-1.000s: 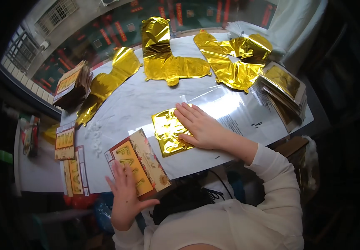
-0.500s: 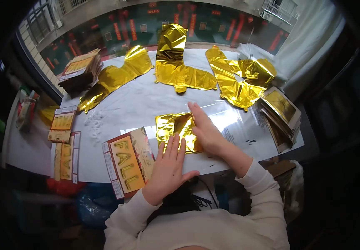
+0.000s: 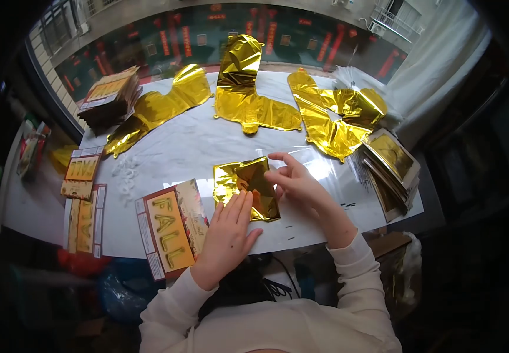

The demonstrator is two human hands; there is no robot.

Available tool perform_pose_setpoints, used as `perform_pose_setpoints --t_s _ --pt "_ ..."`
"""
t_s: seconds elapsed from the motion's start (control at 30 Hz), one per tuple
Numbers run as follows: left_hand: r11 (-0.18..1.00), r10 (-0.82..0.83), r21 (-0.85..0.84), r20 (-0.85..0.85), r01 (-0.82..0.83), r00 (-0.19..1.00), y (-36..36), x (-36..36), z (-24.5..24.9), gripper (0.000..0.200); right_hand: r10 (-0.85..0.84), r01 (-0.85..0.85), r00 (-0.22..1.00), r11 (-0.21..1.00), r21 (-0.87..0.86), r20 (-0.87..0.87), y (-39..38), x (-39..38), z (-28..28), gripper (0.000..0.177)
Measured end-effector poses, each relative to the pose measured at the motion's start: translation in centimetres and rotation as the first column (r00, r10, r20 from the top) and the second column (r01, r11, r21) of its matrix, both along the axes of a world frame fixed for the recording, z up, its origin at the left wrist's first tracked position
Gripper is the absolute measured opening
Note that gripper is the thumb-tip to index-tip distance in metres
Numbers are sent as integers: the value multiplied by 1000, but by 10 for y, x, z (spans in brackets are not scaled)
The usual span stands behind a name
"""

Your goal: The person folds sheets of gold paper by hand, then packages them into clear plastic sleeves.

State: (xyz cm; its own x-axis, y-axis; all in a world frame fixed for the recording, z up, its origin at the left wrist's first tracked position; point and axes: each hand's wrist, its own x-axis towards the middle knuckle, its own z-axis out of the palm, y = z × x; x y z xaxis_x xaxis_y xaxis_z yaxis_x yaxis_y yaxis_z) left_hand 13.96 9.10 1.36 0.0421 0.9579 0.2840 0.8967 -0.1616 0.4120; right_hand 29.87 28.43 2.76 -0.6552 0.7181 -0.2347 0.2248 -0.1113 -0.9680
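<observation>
A gold foil balloon [image 3: 257, 176], folded into a rough square, lies on the table in front of me. My left hand [image 3: 229, 229] rests flat on its lower left part, fingers stretched out and thumb apart. At the foil's right edge is my right hand [image 3: 298, 185], its index finger bent near the upper right corner and another fingertip at the side. A gap shows between those fingers, with no clear grip on the foil. Left of my left hand lies a printed "FALL" package [image 3: 172, 226] with a floral panel.
Three unfolded gold foil balloons lie at the back: a left one [image 3: 166, 109], a middle one [image 3: 257, 109] and a right one [image 3: 325, 132]. Package stacks [image 3: 110, 94] stand at the left, foil-filled packets [image 3: 393, 159] at the right. Small white bits [image 3: 126, 173] lie left on the table [image 3: 166, 159].
My right hand has changed from lying flat on the foil's right side to bent fingers at its edge. The folded foil's right part now looks flatter and squarer. My left hand still presses it.
</observation>
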Motion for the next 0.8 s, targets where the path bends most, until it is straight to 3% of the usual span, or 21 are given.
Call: perform_pose_setpoints --t_s 0.07,0.2,0.3,0.37,0.4,0.47,0.5,0.53,0.57,0.6,0.67,0.7,0.73,0.8 --pt "998 8 62 28 -9 1000 1 0 1 77 81 -81 996 997 3 43 0 0 -1 65" --pt "996 16 92 79 -23 997 0 -1 7 80 117 -114 984 993 26 -136 -3 -1 12 70" --pt "972 31 229 89 -51 996 -1 -1 9 71 203 -212 973 974 -76 -113 -12 1 38 57" --pt "914 33 398 128 -82 991 -1 -6 5 46 188 -199 976 974 -110 -109 -25 2 58 53" --pt "912 34 402 133 -85 991 -4 -6 11 46 166 -180 980 972 -148 -107 -31 2 67 50" --pt "898 66 358 465 -256 883 -20 -4 27 23 240 -265 956 953 -146 -170 -34 20 73 50" --pt "895 67 362 468 -260 881 -27 -5 28 23 194 -169 963 975 141 -186 -38 24 66 55" --pt "914 31 262 715 -308 699 -37 -5 27 19 157 -56 964 909 412 -215 -43 29 62 60" --pt "934 10 151 895 -323 446 -45 -6 28 16 104 -13 978 898 440 -183 -49 35 64 79" --pt "932 14 148 897 -330 442 -49 -9 35 16 110 -20 978 898 439 -179 -61 32 63 79" --pt "983 -82 87 996 -160 36 -56 -16 48 23 72 28 851 983 182 -521 -94 16 60 95" --pt "995 -37 38 999 -89 14 -58 -23 44 27 20 -50 828 998 -37 -560 -112 12 62 101" --pt "995 -33 34 999 -93 16 -59 -22 43 27 21 -108 810 988 -113 -586 -114 16 41 73" --pt "990 3 -15 996 -143 -85 -57 -17 49 26 -143 -20 816 961 -275 -560 -136 5 35 57"
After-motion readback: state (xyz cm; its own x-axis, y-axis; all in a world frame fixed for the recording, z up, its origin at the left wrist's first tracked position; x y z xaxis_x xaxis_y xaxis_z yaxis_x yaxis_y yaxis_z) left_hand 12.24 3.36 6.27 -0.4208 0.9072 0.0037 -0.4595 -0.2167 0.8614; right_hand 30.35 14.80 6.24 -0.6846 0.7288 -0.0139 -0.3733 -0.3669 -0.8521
